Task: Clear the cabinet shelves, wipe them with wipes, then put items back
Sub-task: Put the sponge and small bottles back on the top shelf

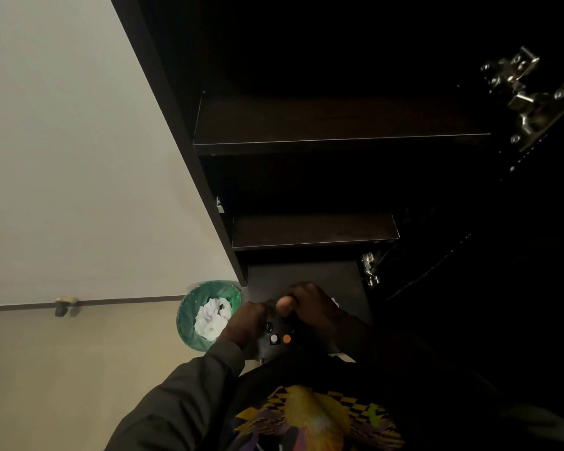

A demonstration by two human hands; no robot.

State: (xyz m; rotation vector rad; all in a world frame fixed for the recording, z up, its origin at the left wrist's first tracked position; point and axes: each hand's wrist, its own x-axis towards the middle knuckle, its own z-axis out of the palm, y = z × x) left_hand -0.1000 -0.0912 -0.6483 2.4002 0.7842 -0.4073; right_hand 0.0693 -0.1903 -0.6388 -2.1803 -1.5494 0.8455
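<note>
Standing left: green-lined bin (189, 315) of crumpled white wipes (213, 319) on floor. Left hand (245, 325) and right hand (311, 304) both grip small black device (275, 335) with white and orange buttons, before dark cabinet (176, 102); 2 bare shelves (339, 143) above, hinge (528, 96) far right.

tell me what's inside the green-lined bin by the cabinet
Crumpled white wipes or tissues lie piled in the green-lined bin. Whatever is under them is hidden, and the left hand covers its right edge.
</note>
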